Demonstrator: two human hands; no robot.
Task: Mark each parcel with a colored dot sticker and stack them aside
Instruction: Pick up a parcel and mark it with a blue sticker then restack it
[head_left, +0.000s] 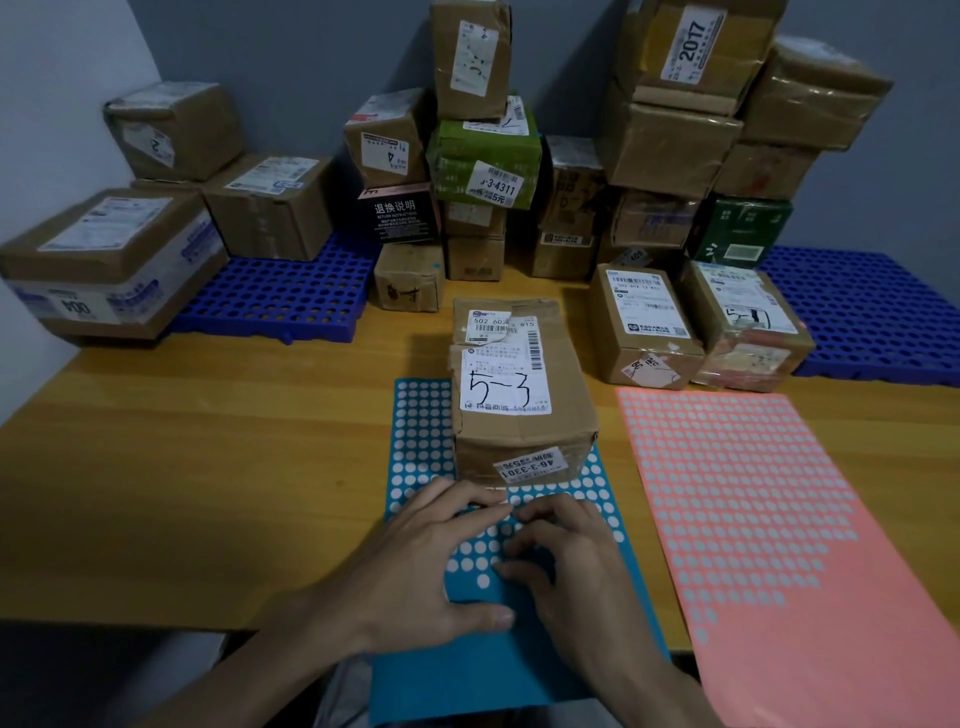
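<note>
The parcel (522, 387) stands in the middle of the tabletop (208, 467), its near end resting on the far part of the blue sheet (467, 670) of dot stickers. Its top label carries handwritten marks, and a smaller label is stuck on the near face.

Both hands are on the blue sheet just in front of the parcel. The left hand (421, 561) lies flat and spread - fingers straight and pressing the sheet down, thumb stretched out towards the near edge. The right hand (576, 566) is beside it with fingers curled, the tips meeting the sheet close to the left fingertips; whether they pinch a dot is too small to tell.

The pink sheet (779, 519) lies to the right of the blue one, apart from it, with many of its dots already gone. Beyond it two more boxes (644, 327) stand side by side, touching. At the back a tall pile (483, 156) of boxes leans against the wall. A blue pallet (280, 296) on the left carries several large cartons (104, 260) - another pallet (872, 312) sits on the right.
</note>
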